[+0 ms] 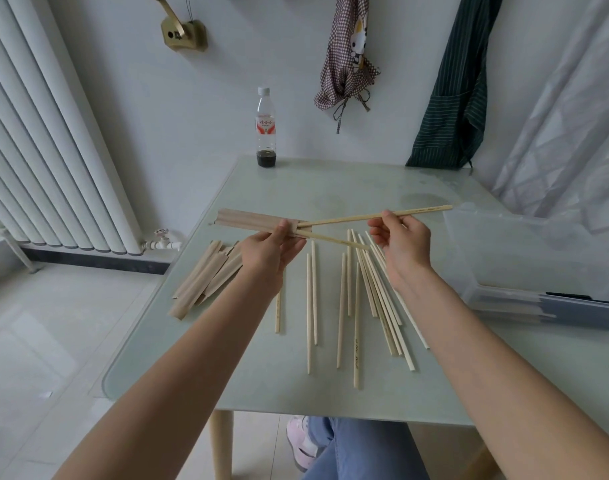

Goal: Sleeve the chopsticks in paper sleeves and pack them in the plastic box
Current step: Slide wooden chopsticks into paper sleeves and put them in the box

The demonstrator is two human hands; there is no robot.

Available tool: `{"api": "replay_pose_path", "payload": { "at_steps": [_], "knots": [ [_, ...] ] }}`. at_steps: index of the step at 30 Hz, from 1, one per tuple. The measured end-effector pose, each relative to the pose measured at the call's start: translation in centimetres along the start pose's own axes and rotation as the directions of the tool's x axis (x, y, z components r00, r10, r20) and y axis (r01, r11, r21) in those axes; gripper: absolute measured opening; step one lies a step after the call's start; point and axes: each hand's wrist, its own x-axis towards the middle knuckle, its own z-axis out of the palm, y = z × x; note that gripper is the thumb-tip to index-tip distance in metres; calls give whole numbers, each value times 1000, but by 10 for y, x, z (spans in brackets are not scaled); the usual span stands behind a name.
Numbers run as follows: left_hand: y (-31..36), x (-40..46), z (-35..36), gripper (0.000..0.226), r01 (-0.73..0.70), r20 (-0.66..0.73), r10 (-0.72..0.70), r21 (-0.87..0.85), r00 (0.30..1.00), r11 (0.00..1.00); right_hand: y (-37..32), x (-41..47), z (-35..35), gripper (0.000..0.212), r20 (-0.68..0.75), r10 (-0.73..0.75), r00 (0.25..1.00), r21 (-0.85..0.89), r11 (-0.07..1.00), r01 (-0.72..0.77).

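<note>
My left hand (273, 249) pinches a brown paper sleeve (247, 220) near its open end, held above the table. Two chopsticks stick out of that opening. My right hand (401, 242) pinches the upper chopstick (351, 218), which slants up to the right. The lower chopstick (334, 240) angles down to the right, its far end free. Several loose chopsticks (365, 299) lie spread on the glass table (261, 382) below my hands. A pile of empty paper sleeves (202, 278) lies at the left. The clear plastic box (524, 251) stands at the right edge.
A plastic bottle (266, 128) with dark liquid at the bottom stands at the table's far edge. A dark flat stack (573, 311) lies in front of the box. A radiator (47, 133) lines the left wall. Aprons hang on the wall behind.
</note>
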Motion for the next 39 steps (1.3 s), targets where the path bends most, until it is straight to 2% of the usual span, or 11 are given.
{"api": "replay_pose_path", "payload": {
  "at_steps": [6,10,15,19,21,24,28,30,35,39],
  "knots": [
    [1,0,2,13,-12,-18,12,-22,1000,1000,3,-5,-2,15,156,196,968,122,969,-216],
    [2,0,-2,12,-24,-25,23,-39,999,999,-1,-2,-11,13,142,230,963,187,949,-254],
    [-1,-1,3,15,-18,-32,16,-85,999,996,2,-9,-7,11,249,305,919,91,938,-335],
    [-1,0,3,15,-37,-35,35,-69,999,997,-1,-4,-14,9,106,245,964,251,931,-265],
    [-2,-1,5,14,-31,-40,28,-71,999,997,0,-5,-17,10,63,206,977,221,951,-215],
    [-4,-2,9,12,10,-64,-15,-76,998,997,3,-8,-16,5,92,171,981,100,979,-180],
    [-3,-1,11,12,9,-65,-14,-84,998,996,-3,-4,-20,35,138,201,970,76,974,-213],
    [-3,0,13,13,4,-72,-10,-83,997,997,-2,-3,-21,40,179,244,953,65,964,-259],
    [-7,-3,14,13,21,-55,-26,-83,998,996,1,-4,-19,34,261,306,916,-16,950,-313],
    [-7,-2,10,13,21,-52,-24,-71,998,997,2,-2,-24,23,185,195,963,-19,981,-195]
  ]
}}
